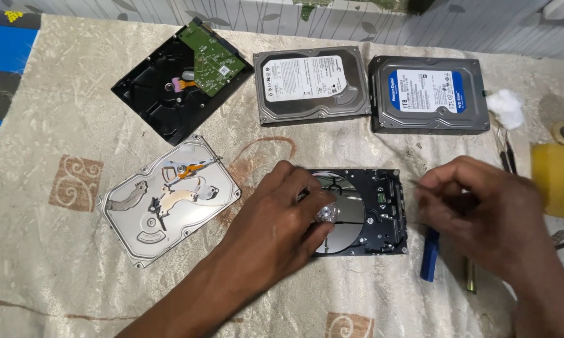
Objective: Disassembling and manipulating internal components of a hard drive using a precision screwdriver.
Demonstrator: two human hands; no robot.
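- Our left hand (282, 219) rests on the opened hard drive (363, 209) mid-desk, its grip pinching the shiny hub piece (326, 213) over the platter.
- Our right hand (476, 206) is clenched on a thin tool (419, 183) at the drive's edge.
- We'd best press the drive steady and keep fingertips off the mirror surface.

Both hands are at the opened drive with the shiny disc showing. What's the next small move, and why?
Probably bring the right hand a little left, to the arm end of the open drive. The left hand already rests on the disc at its hub, steadying the case, while the right pinches something thin just beside the case edge.
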